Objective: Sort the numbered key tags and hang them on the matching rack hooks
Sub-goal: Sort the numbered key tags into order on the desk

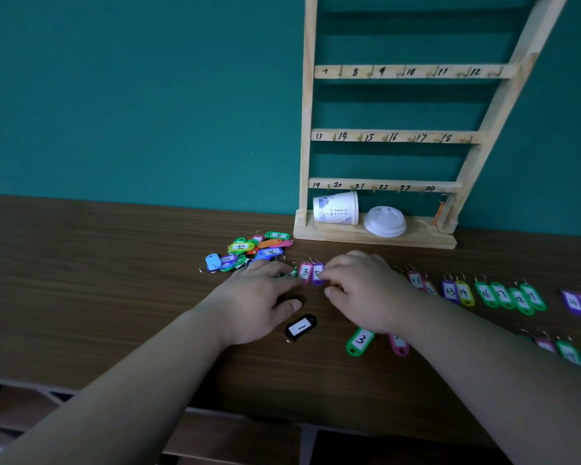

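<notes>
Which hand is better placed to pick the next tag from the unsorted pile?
Left. The left hand lies just in front of the pile, fingers reaching toward it. The right hand sits farther right, fingertips at the purple tag marked 5.

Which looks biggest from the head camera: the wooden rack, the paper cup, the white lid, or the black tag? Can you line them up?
1. wooden rack, by far.
2. paper cup and white lid look about alike, so no ranking between them.
3. black tag, smallest, even though it lies nearer the camera.
</notes>
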